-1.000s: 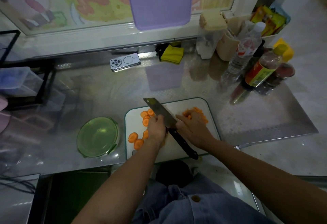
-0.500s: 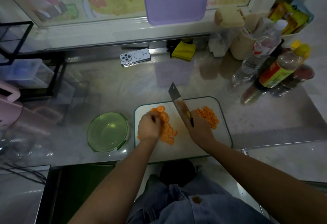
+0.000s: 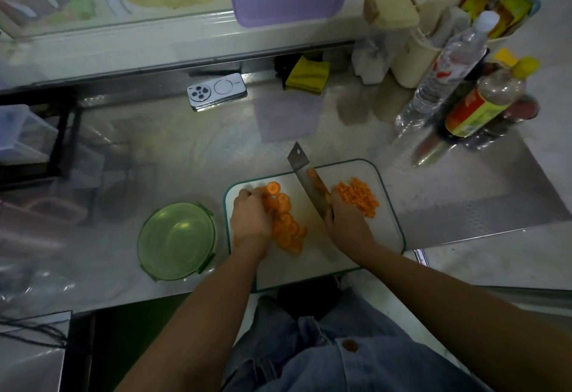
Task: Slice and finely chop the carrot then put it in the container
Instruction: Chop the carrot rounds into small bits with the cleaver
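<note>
Since a second ago the carrot slices point(image 3: 286, 221) have gone from scattered to one overlapping row, and the cleaver point(image 3: 305, 174) has swung up from lying across the board to pointing away from the person. The left hand point(image 3: 250, 221) lies along the left side of that row, fingers curled down and gripping the slices at its far end. The right hand point(image 3: 346, 224) is wrapped round the cleaver's handle (mostly hidden in the fist). The blade runs out beyond its knuckles, tip past the far edge of the cutting board point(image 3: 388, 227), with an orange bit stuck to its face. Whether the edge touches the board I cannot tell. Just beyond the right hand's fingers, to their right, sits the heap of chopped carrot point(image 3: 356, 196). The green container point(image 3: 154, 236) stands on the counter point(image 3: 185, 159) left of the left hand, just beside the board. Well beyond both hands lie a phone point(image 3: 216, 91) and a yellow cloth point(image 3: 306, 74).
</note>
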Action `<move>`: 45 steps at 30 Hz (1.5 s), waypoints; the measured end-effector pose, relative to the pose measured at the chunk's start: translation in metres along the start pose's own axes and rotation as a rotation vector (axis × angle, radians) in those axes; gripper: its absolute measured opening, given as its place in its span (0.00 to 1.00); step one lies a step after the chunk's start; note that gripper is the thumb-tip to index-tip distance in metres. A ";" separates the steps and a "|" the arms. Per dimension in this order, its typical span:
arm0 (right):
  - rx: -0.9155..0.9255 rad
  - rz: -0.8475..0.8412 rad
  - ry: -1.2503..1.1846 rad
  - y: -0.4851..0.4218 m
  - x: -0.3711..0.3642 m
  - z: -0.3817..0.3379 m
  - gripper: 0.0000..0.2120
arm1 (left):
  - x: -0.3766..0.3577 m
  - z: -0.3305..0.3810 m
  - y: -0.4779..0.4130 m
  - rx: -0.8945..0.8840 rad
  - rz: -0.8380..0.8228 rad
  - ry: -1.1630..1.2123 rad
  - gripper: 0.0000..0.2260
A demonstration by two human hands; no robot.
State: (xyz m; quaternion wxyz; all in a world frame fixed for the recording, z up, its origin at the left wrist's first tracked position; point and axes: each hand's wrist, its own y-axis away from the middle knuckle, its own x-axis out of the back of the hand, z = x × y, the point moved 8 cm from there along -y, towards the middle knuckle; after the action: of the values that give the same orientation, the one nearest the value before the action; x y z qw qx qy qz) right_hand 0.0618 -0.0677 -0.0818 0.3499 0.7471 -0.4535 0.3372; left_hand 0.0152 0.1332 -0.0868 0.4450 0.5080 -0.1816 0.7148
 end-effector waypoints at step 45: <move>-0.032 -0.088 -0.161 0.051 -0.008 -0.012 0.05 | 0.000 -0.026 0.055 0.371 -0.071 0.734 0.06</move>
State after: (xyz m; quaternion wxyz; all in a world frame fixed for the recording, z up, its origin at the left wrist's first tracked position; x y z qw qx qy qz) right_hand 0.0104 -0.0717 -0.0714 0.3388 0.7853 -0.4522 0.2532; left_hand -0.0448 0.1224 -0.0873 0.4053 0.2968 0.1389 0.8534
